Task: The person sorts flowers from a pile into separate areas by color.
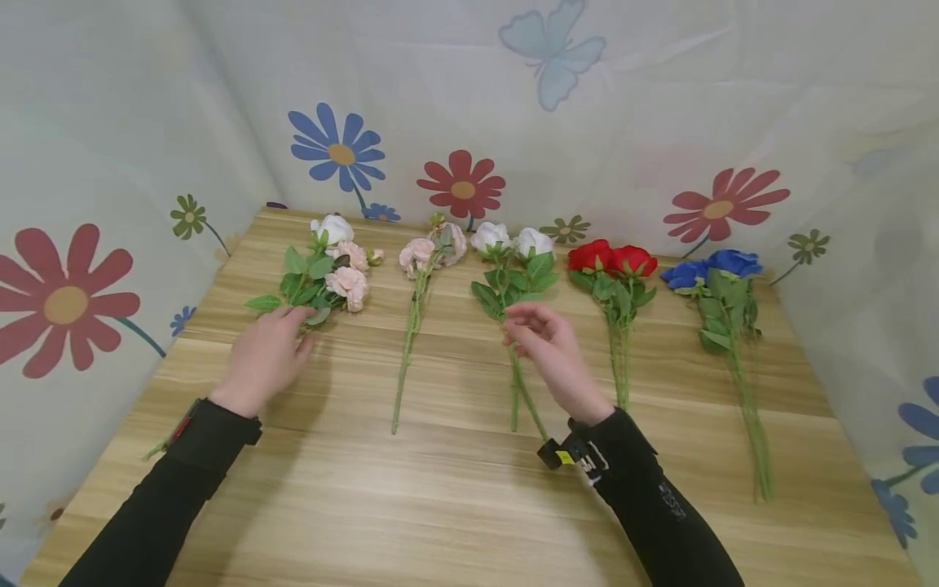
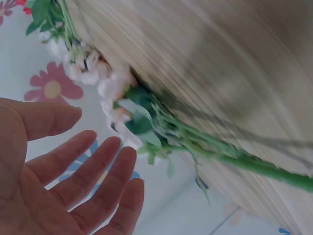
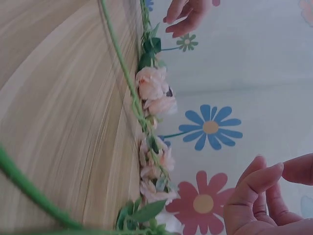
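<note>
My left hand (image 1: 267, 355) hovers at the leaves of the leftmost bunch, its fingers loosely spread in the left wrist view. That bunch joins a white rose (image 1: 334, 229) with ruffled pale pink flowers (image 1: 347, 285); its stems pass under my left forearm. Over the stems of two white roses (image 1: 534, 242) is my right hand (image 1: 546, 350). In the right wrist view its fingers (image 3: 249, 196) bend loosely, thumb close to the index fingertip, nothing between them. One white rose stem (image 1: 530, 399) slants toward the right wrist strap. Between the hands lies a pink flower spray (image 1: 416, 257).
Red roses (image 1: 612, 259) lie just right of my right hand, their stems partly behind it. Blue roses (image 1: 734, 262) lie at the far right. All rest on a wooden table (image 1: 352, 505), backed by a flower-printed curtain (image 1: 411, 65) around its far and side edges.
</note>
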